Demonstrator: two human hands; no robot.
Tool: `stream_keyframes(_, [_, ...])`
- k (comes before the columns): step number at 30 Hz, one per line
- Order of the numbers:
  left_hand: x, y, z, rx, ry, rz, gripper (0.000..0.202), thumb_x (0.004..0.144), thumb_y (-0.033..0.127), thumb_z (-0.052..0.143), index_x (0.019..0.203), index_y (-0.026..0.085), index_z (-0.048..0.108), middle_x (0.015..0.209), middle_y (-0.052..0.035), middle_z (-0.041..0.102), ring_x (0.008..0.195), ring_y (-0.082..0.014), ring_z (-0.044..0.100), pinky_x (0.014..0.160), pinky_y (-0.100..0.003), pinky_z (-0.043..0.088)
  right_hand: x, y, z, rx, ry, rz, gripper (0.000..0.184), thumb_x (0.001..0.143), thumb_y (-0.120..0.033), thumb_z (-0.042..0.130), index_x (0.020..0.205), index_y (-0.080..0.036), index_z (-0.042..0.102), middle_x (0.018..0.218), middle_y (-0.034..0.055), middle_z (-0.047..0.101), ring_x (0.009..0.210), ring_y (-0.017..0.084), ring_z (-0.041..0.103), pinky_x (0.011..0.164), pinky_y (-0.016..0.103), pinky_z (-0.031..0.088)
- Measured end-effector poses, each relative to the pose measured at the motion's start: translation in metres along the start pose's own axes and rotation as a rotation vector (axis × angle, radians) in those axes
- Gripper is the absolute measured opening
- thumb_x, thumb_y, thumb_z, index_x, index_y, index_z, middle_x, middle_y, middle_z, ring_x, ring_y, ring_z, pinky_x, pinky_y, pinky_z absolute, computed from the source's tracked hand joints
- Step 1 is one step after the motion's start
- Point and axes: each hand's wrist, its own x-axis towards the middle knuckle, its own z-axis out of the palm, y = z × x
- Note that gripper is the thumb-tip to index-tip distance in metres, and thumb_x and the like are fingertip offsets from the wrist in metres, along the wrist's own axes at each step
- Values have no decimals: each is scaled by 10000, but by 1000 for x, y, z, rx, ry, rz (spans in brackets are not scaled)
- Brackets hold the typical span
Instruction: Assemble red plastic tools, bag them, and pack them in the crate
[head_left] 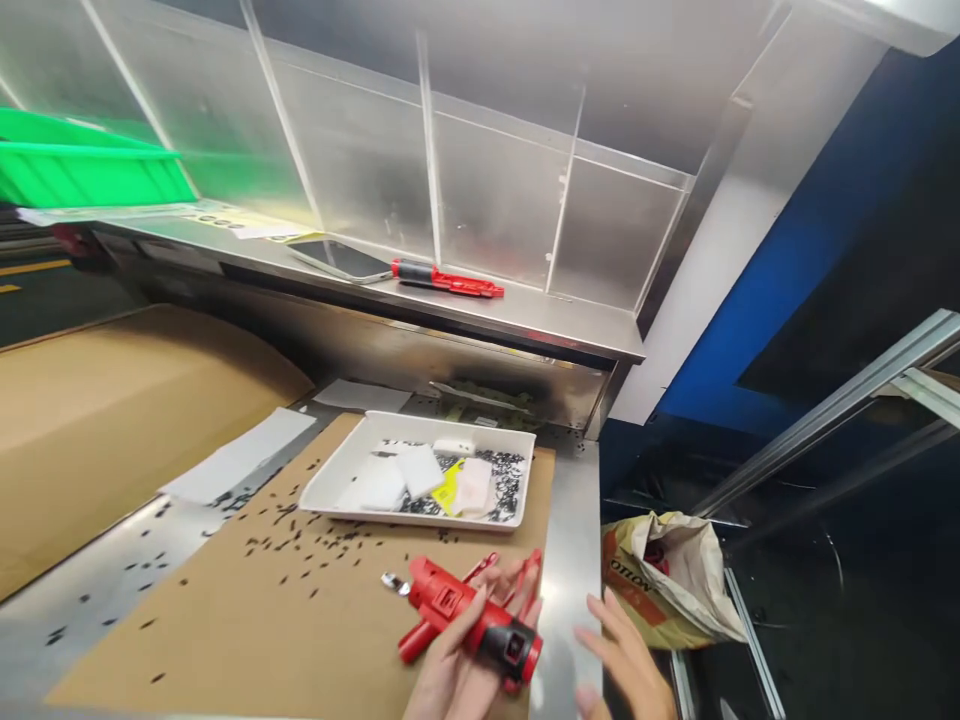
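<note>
My left hand (459, 668) is at the bottom centre, fingers wrapped under a red and black power tool (471, 618) that lies tilted over the cardboard sheet (285, 610), its metal tip pointing left. My right hand (626, 662) hovers just right of the tool at the bench's edge, fingers stretched out and holding nothing. A white tray (330, 478) with white packets, a yellow piece and several small black screws sits beyond the tool.
Loose black screws are scattered on the cardboard and the metal bench (90, 590). A red hand tool (446, 280) and a dark tablet (339, 258) lie on the steel shelf above. A crumpled paper bag (667, 585) sits right of the bench. A green bin (75, 165) is far left.
</note>
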Motion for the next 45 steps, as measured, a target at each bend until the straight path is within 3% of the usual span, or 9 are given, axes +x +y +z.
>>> stream_keyframes(4, [-15, 34, -25, -35, -100, 26, 187, 844, 147, 636, 946, 245, 758, 1227, -66, 699, 1263, -297, 538, 1197, -500, 167, -7, -26, 44, 310, -43, 270, 250, 841, -453, 618, 834, -241, 750, 1224, 119, 670, 1142, 282, 640, 941, 340, 524])
stream_keyframes(8, [-29, 55, -35, 45, -70, 124, 236, 711, 283, 806, 935, 322, 744, 1206, -6, 714, 1326, -310, 467, 1197, -493, 186, -5, -60, 89, 545, -119, 484, 385, 798, -570, 630, 727, -207, 737, 1250, 145, 632, 1163, 308, 608, 1003, 389, 466])
stream_keyframes(15, [-37, 90, -58, 232, -56, 162, 314, 724, 414, 788, 1010, 296, 732, 1303, -33, 654, 1382, -316, 383, 1202, -476, 200, 6, -95, 125, 856, -169, 708, 446, 711, -595, 728, 871, -181, 773, 1342, 170, 548, 1155, 310, 597, 903, 359, 515])
stream_keyframes(26, [-26, 120, -69, 292, -168, 99, 302, 777, 366, 751, 1069, 291, 726, 1297, -50, 652, 1356, -341, 410, 1144, -474, 334, 35, -110, 136, 814, -208, 652, 349, 706, -520, 756, 661, -176, 724, 1350, 166, 551, 1205, 317, 556, 928, 365, 484])
stream_keyframes(32, [-18, 123, -66, 299, -151, 61, 280, 746, 368, 783, 1007, 275, 742, 1210, -51, 692, 1299, -334, 478, 1143, -457, 342, 41, -102, 140, 754, -264, 641, 371, 721, -544, 730, 796, -183, 767, 1386, 172, 517, 1305, 335, 459, 1083, 439, 345])
stream_keyframes(37, [-7, 124, -68, 348, -144, 43, 278, 738, 401, 785, 975, 262, 742, 1200, -59, 687, 1295, -339, 475, 1145, -481, 331, 44, -93, 141, 693, -257, 625, 353, 709, -539, 726, 695, -186, 720, 1363, 184, 531, 1305, 358, 451, 1106, 507, 275])
stream_keyframes(40, [-6, 125, -70, 478, -210, 116, 211, 775, 419, 741, 922, 269, 755, 1202, -70, 676, 1281, -350, 484, 1134, -504, 333, 46, -92, 143, 665, -212, 613, 317, 708, -486, 736, 630, -186, 668, 1308, 179, 577, 1285, 344, 478, 1105, 499, 291])
stream_keyframes(43, [-12, 124, -72, 775, -352, 340, 152, 786, 382, 722, 839, 258, 792, 1141, -123, 690, 1265, -404, 484, 1105, -529, 349, 47, -90, 142, 648, -192, 564, 256, 713, -436, 743, 665, -192, 681, 1311, 166, 591, 1300, 331, 469, 1103, 487, 321])
stream_keyframes(45, [-15, 123, -72, 869, -374, 449, 147, 773, 364, 736, 850, 259, 803, 1111, -140, 699, 1299, -421, 445, 1116, -524, 328, 47, -89, 139, 646, -230, 511, 228, 731, -428, 732, 721, -202, 709, 1317, 153, 596, 1295, 325, 478, 1103, 489, 332])
